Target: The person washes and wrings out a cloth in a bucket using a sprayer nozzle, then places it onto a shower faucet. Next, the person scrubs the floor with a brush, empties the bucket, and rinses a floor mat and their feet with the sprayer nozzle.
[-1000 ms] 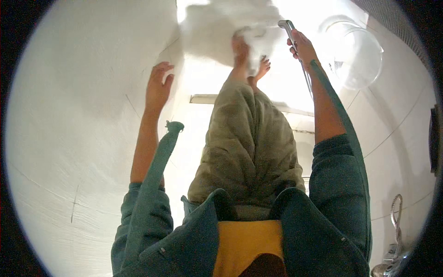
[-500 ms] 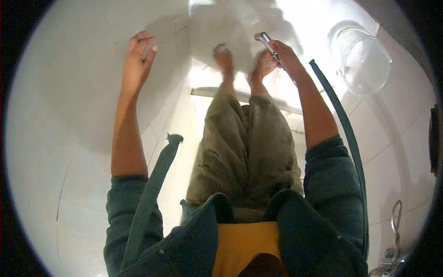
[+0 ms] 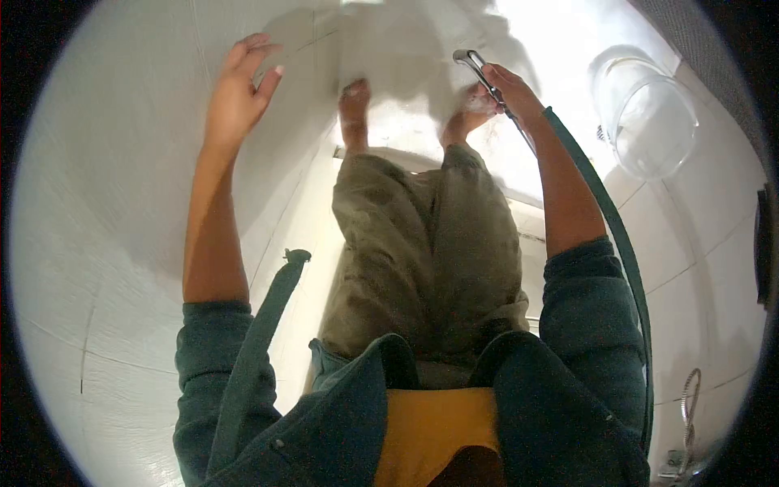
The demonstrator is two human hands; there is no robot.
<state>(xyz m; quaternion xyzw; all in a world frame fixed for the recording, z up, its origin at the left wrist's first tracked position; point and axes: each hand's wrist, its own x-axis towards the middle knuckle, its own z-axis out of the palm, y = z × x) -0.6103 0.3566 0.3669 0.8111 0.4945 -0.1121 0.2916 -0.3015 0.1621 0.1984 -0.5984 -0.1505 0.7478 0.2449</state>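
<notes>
My right hand (image 3: 514,91) is wrapped round the handle of a chrome hand shower (image 3: 472,63). The shower's head points away from me over the pale floor, just beyond my right foot (image 3: 462,118), and a thin hose trails back from the handle under my forearm. White suds or water show on that foot, though any spray is too faint to make out. Up beside the pale tiled wall, my left hand (image 3: 241,89) holds nothing; its fingers are apart and slightly curled, and I cannot tell whether it touches the wall. My left foot (image 3: 354,105) stands apart from the right.
A clear plastic bucket (image 3: 657,130) stands on the right, with a dark drain grate (image 3: 600,133) by it. Farther down on the right, a metal hose (image 3: 690,398) hangs at a fitting. Loose green jacket straps (image 3: 264,341) dangle near both arms.
My left foot has shifted left, away from the right foot. My left hand has risen slightly along the wall. The right hand and hand shower have moved a little to the right.
</notes>
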